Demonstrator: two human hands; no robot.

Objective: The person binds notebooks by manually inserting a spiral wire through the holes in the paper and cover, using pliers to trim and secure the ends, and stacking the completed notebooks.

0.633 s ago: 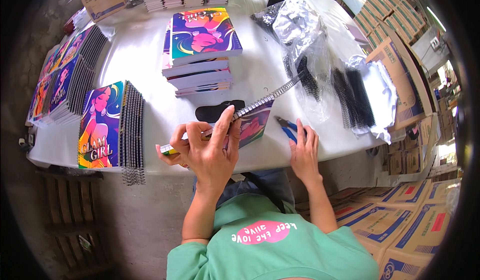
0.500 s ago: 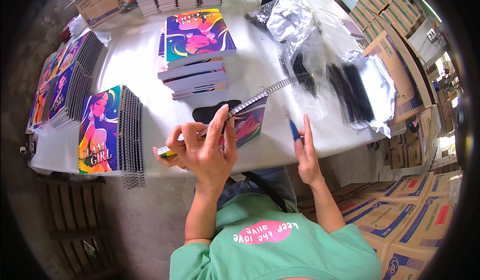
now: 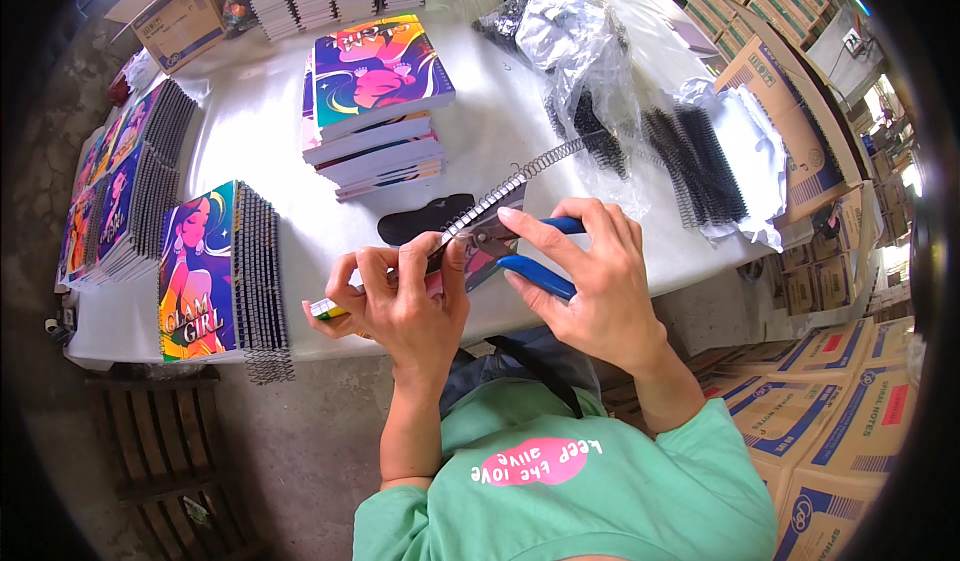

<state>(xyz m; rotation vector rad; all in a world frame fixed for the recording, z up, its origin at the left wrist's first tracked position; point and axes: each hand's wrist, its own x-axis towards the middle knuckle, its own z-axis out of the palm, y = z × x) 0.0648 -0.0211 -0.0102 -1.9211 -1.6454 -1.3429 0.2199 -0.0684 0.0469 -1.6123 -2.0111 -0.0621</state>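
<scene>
left hand: the left hand (image 3: 405, 296) is clamped on a spiral-bound notebook (image 3: 476, 273), knuckles up and fingers curled, thumb and forefinger pinching close to its coiled edge; the forearm rises from about 7 o'clock.
right hand: the right hand (image 3: 600, 281) is closed around blue-handled pliers (image 3: 530, 269), thumb along the lower handle, fingers over the upper one; elbow bent, forearm rising from about 5 o'clock.
pliers: handles spread, nose pointing to 9 o'clock against or just beside the coil by the left fingertips; whether the jaws grip wire i cannot tell.
notebook: tilted between the hands at the near edge of the white table (image 3: 270, 141); its wire coil (image 3: 548, 161) runs on past the cover toward 2 o'clock.
black item: a flat black object (image 3: 425, 219) lies just beyond the left hand, at 10 o'clock.
book stack: colourful-covered books (image 3: 380, 76) are piled at 11 o'clock.
finished-looking pile: a stack of coil-bound notebooks (image 3: 200, 271) sits at 9 o'clock.
plastic: a clear plastic bag (image 3: 580, 36) lies crumpled at 1 o'clock.
spare coils: a bundle of black coils (image 3: 690, 166) lies at 2 o'clock, near white paper (image 3: 755, 161).
cartons: cardboard cartons (image 3: 800, 411) fill 4 o'clock, below the table.
</scene>
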